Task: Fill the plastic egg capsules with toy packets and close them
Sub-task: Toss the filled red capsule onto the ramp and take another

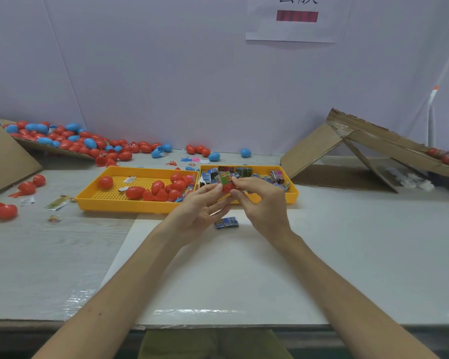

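Egg capsule (pixel 227 188) half hidden, pinched by left hand (pixel 200 211), right hand (pixel 263 203).

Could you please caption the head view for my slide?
Left hand and right hand hold a red egg capsule and toy packet near the yellow packet tray.

A white sheet (pixel 293 32) hung on the wall, upper centre-right of the frame. Two large black characters stood at its top edge, but the frame cut off their upper halves, so they could not be read. Below them was a dark red bar (pixel 297 16) with faint vertical stripes and no legible digits. Packets (pixel 244 172) in the right tray (pixel 293 195), mid-frame, bore coloured print too small and blurred to read. The same held for a blue packet (pixel 226 223) lying just below them and a white slip (pixel 130 179) in the left tray (pixel 130 207).
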### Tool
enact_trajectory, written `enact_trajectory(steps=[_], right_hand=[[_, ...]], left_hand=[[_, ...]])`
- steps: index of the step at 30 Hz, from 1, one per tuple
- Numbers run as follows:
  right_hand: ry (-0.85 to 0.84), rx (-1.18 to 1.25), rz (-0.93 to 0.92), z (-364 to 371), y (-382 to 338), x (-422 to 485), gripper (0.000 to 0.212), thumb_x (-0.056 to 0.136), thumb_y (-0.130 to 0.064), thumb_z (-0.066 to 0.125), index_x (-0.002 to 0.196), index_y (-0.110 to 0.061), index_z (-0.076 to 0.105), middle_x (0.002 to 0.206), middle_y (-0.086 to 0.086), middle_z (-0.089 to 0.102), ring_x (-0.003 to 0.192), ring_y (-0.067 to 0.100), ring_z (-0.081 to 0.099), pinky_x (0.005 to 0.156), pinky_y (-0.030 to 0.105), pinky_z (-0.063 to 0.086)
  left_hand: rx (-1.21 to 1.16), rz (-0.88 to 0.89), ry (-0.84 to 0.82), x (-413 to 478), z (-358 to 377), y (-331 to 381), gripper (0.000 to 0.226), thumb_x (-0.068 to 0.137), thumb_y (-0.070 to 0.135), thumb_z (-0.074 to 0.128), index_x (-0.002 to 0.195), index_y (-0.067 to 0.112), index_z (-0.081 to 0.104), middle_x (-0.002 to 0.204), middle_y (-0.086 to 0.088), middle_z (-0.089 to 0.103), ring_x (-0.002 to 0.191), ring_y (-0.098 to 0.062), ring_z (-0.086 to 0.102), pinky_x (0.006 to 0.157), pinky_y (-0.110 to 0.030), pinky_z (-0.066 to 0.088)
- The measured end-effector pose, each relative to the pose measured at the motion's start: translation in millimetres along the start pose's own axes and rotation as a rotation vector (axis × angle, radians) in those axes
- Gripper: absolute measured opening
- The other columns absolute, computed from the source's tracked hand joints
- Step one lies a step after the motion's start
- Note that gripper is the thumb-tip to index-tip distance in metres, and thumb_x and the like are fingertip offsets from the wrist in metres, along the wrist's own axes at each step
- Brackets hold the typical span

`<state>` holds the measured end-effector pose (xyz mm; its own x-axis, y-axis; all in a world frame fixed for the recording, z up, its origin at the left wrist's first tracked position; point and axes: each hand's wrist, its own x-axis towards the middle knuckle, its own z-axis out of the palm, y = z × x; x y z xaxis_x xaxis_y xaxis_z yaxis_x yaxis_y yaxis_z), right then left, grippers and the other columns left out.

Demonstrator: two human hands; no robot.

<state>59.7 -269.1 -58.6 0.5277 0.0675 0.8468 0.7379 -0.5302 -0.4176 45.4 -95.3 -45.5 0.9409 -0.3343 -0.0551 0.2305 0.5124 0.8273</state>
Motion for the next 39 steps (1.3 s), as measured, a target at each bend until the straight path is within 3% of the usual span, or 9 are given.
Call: enact_trajectory(steps=[6, 10, 16, 20, 23, 33, 39], right_hand=[[0.006, 0.031, -0.015, 0, 2, 0, 0.026, 0.080, 0.000, 0.079, 0.106, -0.001, 0.076, 0.100, -0.007, 0.069, 0.097, -0.002, 0.063, 0.090, 0.007, 0.046], [0.013, 0.038, -0.009, 0, 1, 0, 0.025, 0.080, 0.001, 0.080, 0.105, -0.001, 0.077, 0.099, -0.007, 0.070, 0.096, -0.002, 0.063, 0.089, 0.008, 0.047], [-0.020, 0.056, 0.080, -1, -4, 2, 0.032, 0.084, -0.014, 0.080, 0.115, -0.010, 0.074, 0.104, -0.002, 0.073, 0.093, -0.005, 0.062, 0.082, 0.009, 0.046], [-0.025, 0.039, 0.107, -1, -5, 1, 0.028, 0.085, -0.014, 0.079, 0.113, -0.009, 0.076, 0.107, 0.001, 0.076, 0.101, 0.011, 0.067, 0.089, 0.017, 0.049], [-0.004, 0.020, 0.101, -1, -6, 1, 0.027, 0.081, -0.010, 0.082, 0.107, -0.006, 0.078, 0.105, 0.004, 0.077, 0.102, 0.017, 0.069, 0.096, 0.013, 0.046], [0.015, 0.002, 0.075, -2, -6, 2, 0.026, 0.077, -0.008, 0.084, 0.103, -0.005, 0.079, 0.098, 0.004, 0.077, 0.095, 0.015, 0.068, 0.090, 0.007, 0.044], [-0.019, 0.005, 0.055, -2, -8, 2, 0.029, 0.081, -0.018, 0.083, 0.109, -0.014, 0.077, 0.099, -0.005, 0.075, 0.094, 0.010, 0.065, 0.085, 0.027, 0.052]], left_hand=[[0.029, -0.003, -0.014, 0, -2, -1, 0.033, 0.085, 0.025, 0.074, 0.116, 0.014, 0.069, 0.121, -0.006, 0.074, 0.115, -0.021, 0.070, 0.087, -0.029, 0.058], [0.047, -0.005, -0.022, 0, 0, -1, 0.033, 0.088, 0.025, 0.071, 0.119, 0.014, 0.069, 0.124, -0.007, 0.072, 0.117, -0.022, 0.069, 0.086, -0.028, 0.059], [0.030, -0.004, -0.071, -3, 2, 0, 0.019, 0.093, 0.028, 0.066, 0.104, 0.024, 0.081, 0.124, -0.003, 0.072, 0.115, -0.017, 0.069, 0.090, -0.028, 0.057], [0.064, -0.007, -0.088, -4, 4, 0, 0.023, 0.096, 0.031, 0.063, 0.111, 0.026, 0.080, 0.129, -0.002, 0.070, 0.121, -0.017, 0.066, 0.097, -0.033, 0.049], [0.083, -0.007, -0.093, -3, 2, -1, 0.025, 0.096, 0.032, 0.064, 0.115, 0.027, 0.078, 0.132, -0.003, 0.069, 0.124, -0.018, 0.064, 0.099, -0.035, 0.045], [0.139, -0.014, -0.114, -1, -1, -3, 0.037, 0.101, 0.033, 0.058, 0.135, 0.020, 0.062, 0.136, -0.004, 0.066, 0.126, -0.020, 0.063, 0.098, -0.037, 0.044], [0.161, -0.015, -0.130, -3, 2, -3, 0.029, 0.103, 0.042, 0.055, 0.120, 0.030, 0.075, 0.138, 0.001, 0.065, 0.123, -0.015, 0.064, 0.102, -0.038, 0.044]])
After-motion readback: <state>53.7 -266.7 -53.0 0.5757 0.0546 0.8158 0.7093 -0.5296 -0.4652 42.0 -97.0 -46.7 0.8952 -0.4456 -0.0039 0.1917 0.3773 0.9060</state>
